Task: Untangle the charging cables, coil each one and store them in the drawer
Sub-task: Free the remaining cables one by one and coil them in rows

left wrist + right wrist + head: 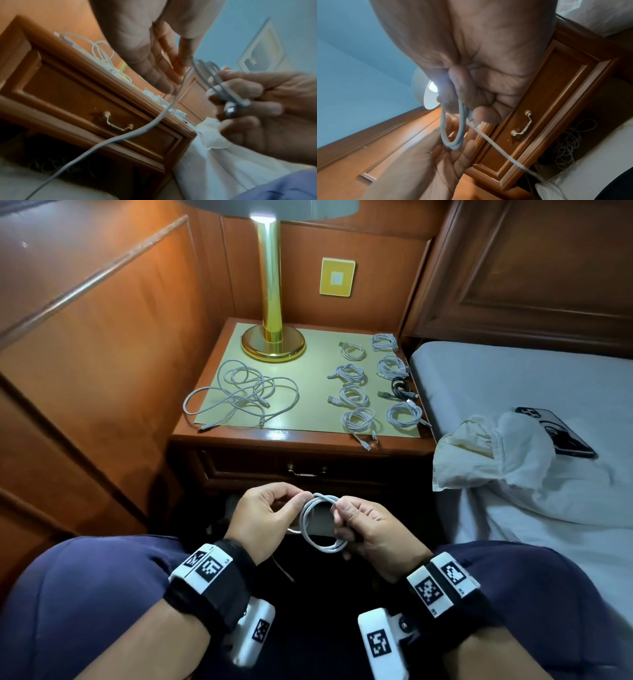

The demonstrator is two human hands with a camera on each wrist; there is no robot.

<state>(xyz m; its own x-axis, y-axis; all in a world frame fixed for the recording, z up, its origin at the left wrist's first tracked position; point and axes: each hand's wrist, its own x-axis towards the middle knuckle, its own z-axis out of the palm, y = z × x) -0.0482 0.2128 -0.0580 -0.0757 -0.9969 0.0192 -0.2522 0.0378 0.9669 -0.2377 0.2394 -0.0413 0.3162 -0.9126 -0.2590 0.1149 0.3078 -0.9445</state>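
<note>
- Right now both hands sit low between the knees, in front of the nightstand point(301, 436).
- R hand point(371, 530): fingers curled round a white cable point(317, 525), already wound into a few loops; thumb + fingers clamp the coil at its right side.
- R wrist view: same coil hangs from the curled fingers, one metal plug end tucked by the fingertip.
- L hand point(265, 517): thumb + forefinger pinch the cable at the top left of the coil; other fingers loosely bent. L wrist view is blurred, fingers look nearly straight there.
- Loose tail of the cable runs from the coil down + away below the hands (seen in both wrist views); its far end is out of view.
- Drawer point(305, 470): closed, brass handle at centre, just above the hands in head view.
- Nightstand top, L side: tangled cables point(239, 395), white, in a loose pile, one loop hanging over the left edge.
- R side: coiled cables point(373, 381) in two rows, apart from each other; one is black point(399, 388), rest white.
- Lamp point(272, 313), gold, lit, stands at the back left of the top.
- Bed point(513, 378) to the right, w/ a crumpled white cloth point(496, 453) + a phone point(556, 431) lying beside it.
</note>
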